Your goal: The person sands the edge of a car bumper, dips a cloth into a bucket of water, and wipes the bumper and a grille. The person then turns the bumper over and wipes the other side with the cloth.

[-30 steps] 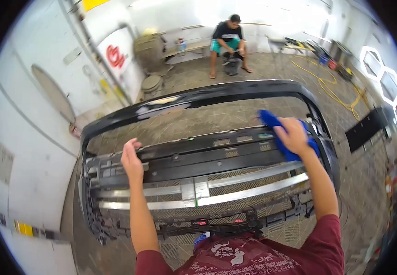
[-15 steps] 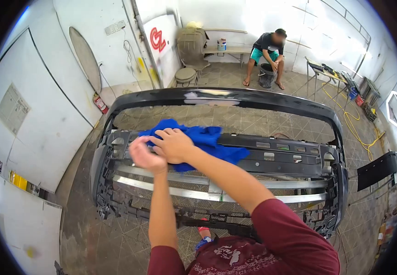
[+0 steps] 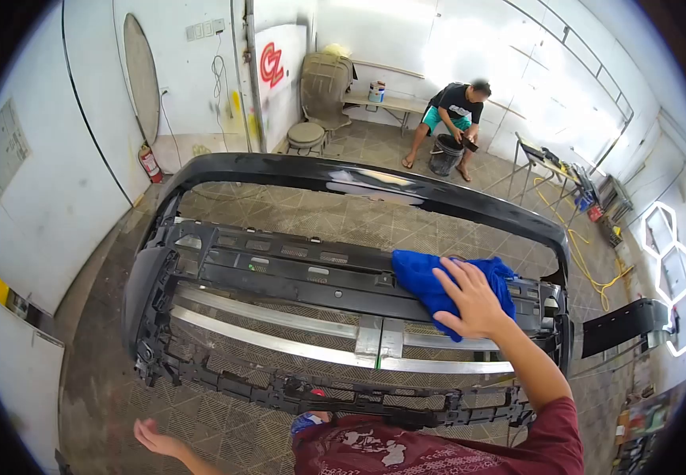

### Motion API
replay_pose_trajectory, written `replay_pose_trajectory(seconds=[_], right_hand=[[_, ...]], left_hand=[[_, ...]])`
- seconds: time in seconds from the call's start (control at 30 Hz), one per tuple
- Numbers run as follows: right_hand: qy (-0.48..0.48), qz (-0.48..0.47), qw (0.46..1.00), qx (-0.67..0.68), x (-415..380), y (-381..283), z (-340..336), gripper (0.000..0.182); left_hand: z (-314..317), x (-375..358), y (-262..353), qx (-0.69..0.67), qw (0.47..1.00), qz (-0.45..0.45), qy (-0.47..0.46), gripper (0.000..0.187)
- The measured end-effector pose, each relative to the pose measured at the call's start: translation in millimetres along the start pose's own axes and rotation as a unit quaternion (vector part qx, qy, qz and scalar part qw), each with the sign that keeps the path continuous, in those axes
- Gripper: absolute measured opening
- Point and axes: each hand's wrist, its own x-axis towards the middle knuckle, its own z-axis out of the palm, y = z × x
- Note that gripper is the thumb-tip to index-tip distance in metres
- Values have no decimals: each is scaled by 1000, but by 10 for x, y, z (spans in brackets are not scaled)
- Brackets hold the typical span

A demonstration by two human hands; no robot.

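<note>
A large black car bumper (image 3: 272, 168) stands in front of me, its slotted inner panel (image 3: 287, 273) crossing the middle. My right hand (image 3: 476, 305) lies flat with fingers spread on a blue cloth (image 3: 418, 275), pressing it against the right part of that panel. The cloth is bunched and hangs partly over the panel's front edge. My left hand (image 3: 157, 440) is low at the left, away from the bumper, with nothing in it and its fingers loosely extended. Light patches show on the glossy upper edge of the bumper.
Metal bars (image 3: 280, 336) run beneath the panel. Behind the bumper, a seated person (image 3: 458, 111) leans over a black bucket (image 3: 446, 155). A work stand (image 3: 553, 162) and yellow hose (image 3: 592, 277) are at right, a fire extinguisher (image 3: 150, 164) at left.
The cloth has moved from the left of the panel to the right under my right hand. My left hand has come off it and dropped to the lower left. The view has shifted slightly.
</note>
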Motion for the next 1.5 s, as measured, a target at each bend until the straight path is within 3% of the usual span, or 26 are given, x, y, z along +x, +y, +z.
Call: replay_pose_trajectory(seconds=[0.1, 0.13, 0.17, 0.2, 0.23, 0.37, 0.43, 0.53, 0.6, 0.63, 0.7, 0.73, 0.8, 0.87, 0.97, 1.03, 1.1, 1.13, 1.23, 1.33, 1.43, 1.5], right_hand=[[-21, -53, 998, 20, 587, -405, 103, 79], [-26, -91, 995, 14, 822, -596, 108, 79], [-33, -137, 990, 12, 1075, -810, 131, 78], [-51, -180, 982, 26, 1331, -1056, 214, 78], [-48, -191, 980, 11, 1579, -1309, 305, 77], [-20, -240, 971, 4, 2592, -2221, 717, 78], [2, -277, 960, 26, 3121, -2624, 969, 78], [70, -330, 941, 8, 3805, -3263, 1351, 72], [-122, -195, 973, 17, 4048, -3668, 1383, 60], [-127, -202, 971, 16, 4028, -3715, 1400, 60], [-34, -204, 976, -73, 3858, -3719, 1439, 48], [60, -258, 962, -65, 3694, -3577, 1421, 50], [158, -297, 936, -105, 3315, -3279, 1294, 58], [96, -239, 960, -112, 2883, -2962, 1234, 62], [99, -206, 961, -157, 2688, -2891, 1287, 64], [135, -185, 952, -205, 2934, -3191, 1415, 65], [46, -118, 976, -177, 3291, -3593, 1422, 68], [84, -118, 976, -166, 3429, -3694, 1524, 68], [154, -96, 975, -131, 3470, -3643, 1647, 70], [117, -89, 988, -49, 3233, -3442, 1472, 70], [117, -57, 989, -77, 3574, -3429, 1556, 70], [45, 9, 998, -33, 4045, -3404, 1650, 71]], left_hand=[[-121, -430, -947, -14, 985, -173, -9, 34], [-73, -577, -906, -50, 975, -216, -24, 34], [140, -660, -448, 3, 963, -269, -29, 36], [140, -724, -720, -51, 971, -214, -89, 39], [235, -724, -658, -30, 956, -270, -111, 40], [431, -843, -600, -119, 938, -283, -158, 41], [340, -925, -659, -120, 921, -286, -237, 42], [20, -1173, -870, -88, 923, -300, -224, 44], [-193, -1323, -915, -65, 921, -321, -213, 45], [-308, -1402, -926, -55, 912, -352, -202, 46], [-545, -1541, -936, -43, 899, -391, -194, 47], [-638, -1591, -945, -16, 892, -408, -196, 48], [-785, -1646, -987, 10, 881, -429, -197, 50], [-896, -1635, -1063, 36, 876, -436, -203, 51], [-973, -1512, -1166, 33, 882, -426, -199, 51], [-907, -1393, -1189, 25, 885, -421, -199, 51], [-815, -1345, -1198, 15, 889, -413, -199, 51], [-759, -1345, -1216, 11, 891, -399, -217, 52], [-657, -1370, -1214, 14, 884, -382, -268, 54], [-656, -1426, -1188, 20, 878, -383, -286, 55], [-732, -1579, -1237, 9, 871, -405, -278, 57], [-778, -1634, -1309, -4, 864, -420, -277, 57]])
